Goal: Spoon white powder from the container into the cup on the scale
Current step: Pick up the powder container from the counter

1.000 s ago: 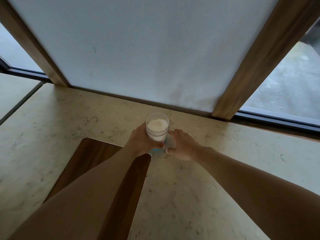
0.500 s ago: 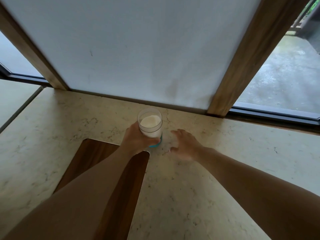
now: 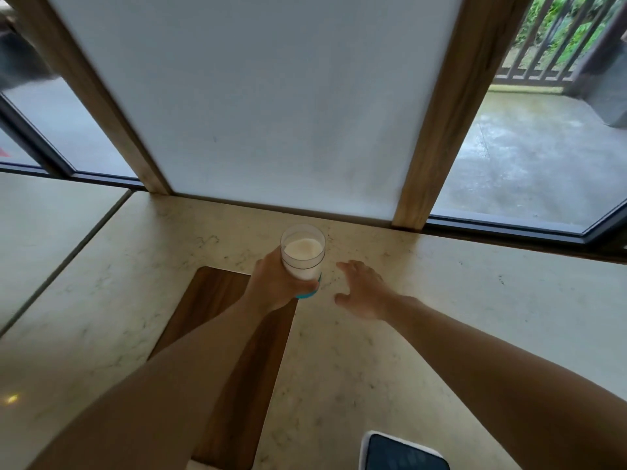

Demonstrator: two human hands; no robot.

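A clear container holding white powder, with a blue base, is gripped from the left side by my left hand near the back of the marble counter. My right hand hovers just right of the container, fingers spread, holding nothing and apart from it. A corner of a flat device with a white rim and dark top, possibly the scale, shows at the bottom edge. No cup or spoon is in view.
A wooden board lies on the marble counter under my left forearm. A white panel with wooden posts and window glass stands right behind the container. A seam in the counter runs along the left.
My right hand has let go of the container's lower part and drawn off to the right. My left hand keeps hold of the container. The view has tilted up and the flat device has come into view.
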